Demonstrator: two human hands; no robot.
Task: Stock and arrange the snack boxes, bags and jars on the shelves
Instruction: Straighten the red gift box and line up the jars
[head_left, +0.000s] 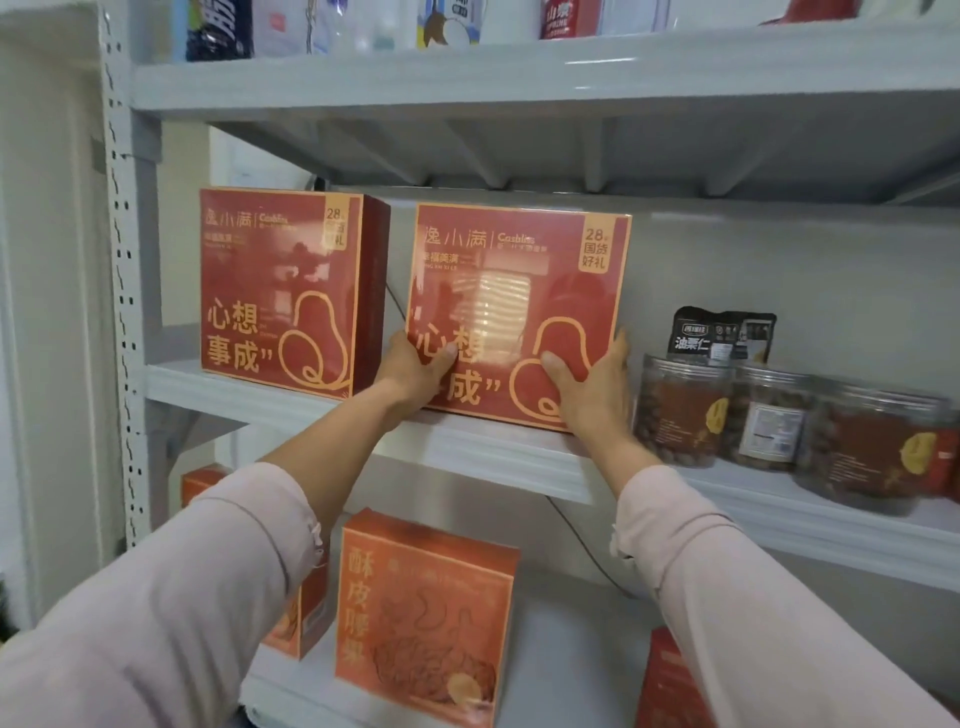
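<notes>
red glossy box (519, 260) looks stiff, light, film-slick; left hand (415, 366) and right hand (589, 387) grip its lower sides, the best hold.

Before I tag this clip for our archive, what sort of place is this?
Probably a small shop or stockroom: grey metal shelving, a red gift box beside its twin, clear snack jars lined up.

Two red boxes (280, 291) (519, 291), three jars (680, 410) (771, 415) (872, 447), one bag (722, 335)
</notes>
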